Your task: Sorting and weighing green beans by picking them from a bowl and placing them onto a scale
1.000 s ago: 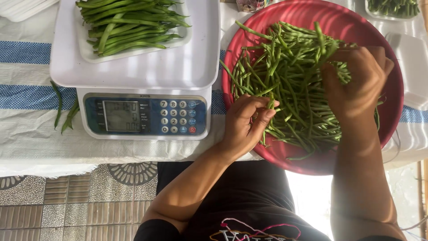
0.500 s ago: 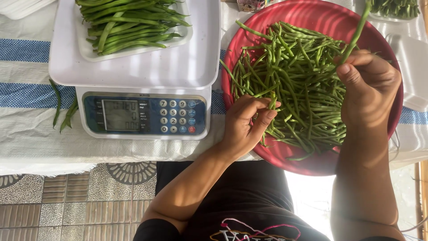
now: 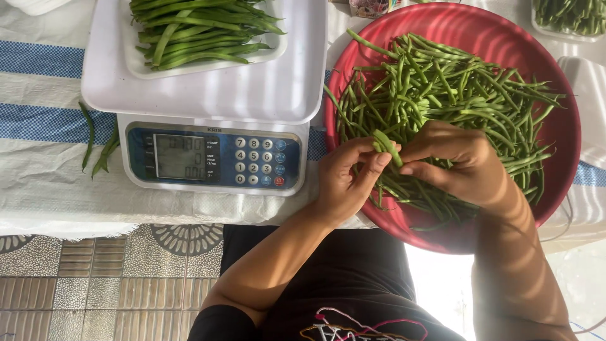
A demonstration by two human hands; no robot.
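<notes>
- While both hands meet at the near left rim of the red basin (image 3: 555, 136), the step in hand looks like gathering beans into a small bunch.
- Left hand (image 3: 346, 180): fingers pinched shut on a few green beans (image 3: 386, 144).
- Right hand (image 3: 456, 163): fingers closed on the same beans.
- Next move, by judgement: calls for a firm pinch, so none slip.
- Beans: slender, bright green, fresh; heap (image 3: 454, 95) fills the basin.
- Scale (image 3: 211, 158): left, on the bench; white tray (image 3: 268, 53) of beans on top.
</notes>
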